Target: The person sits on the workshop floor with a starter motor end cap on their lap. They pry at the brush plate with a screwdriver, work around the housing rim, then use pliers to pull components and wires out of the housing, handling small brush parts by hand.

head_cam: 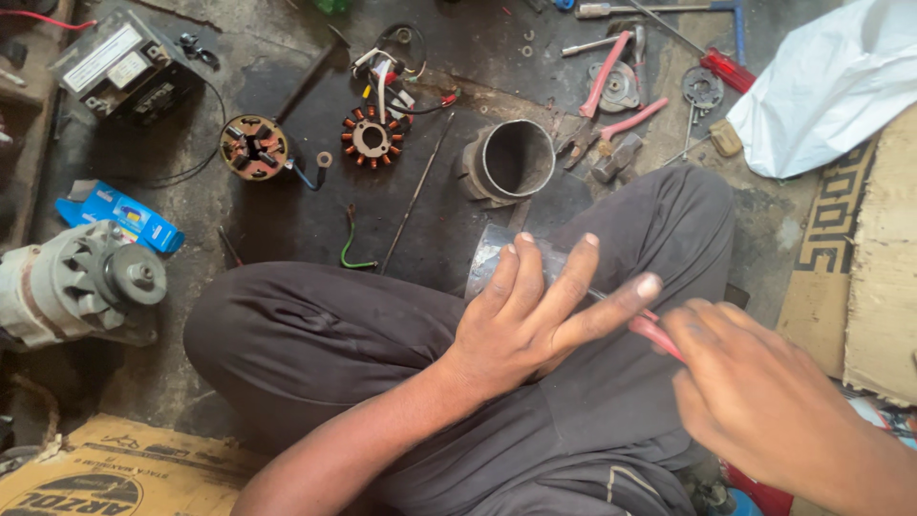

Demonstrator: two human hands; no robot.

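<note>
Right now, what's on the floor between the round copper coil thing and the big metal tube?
In the head view, a thin dark rod lies slanted on the floor between the copper coil ring and the metal tube.

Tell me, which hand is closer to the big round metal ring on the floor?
Left. The left hand lies on a metal piece on the lap, just below the metal ring. The right hand, gripping a red-handled tool, sits farther off, toward the lower right.
</note>
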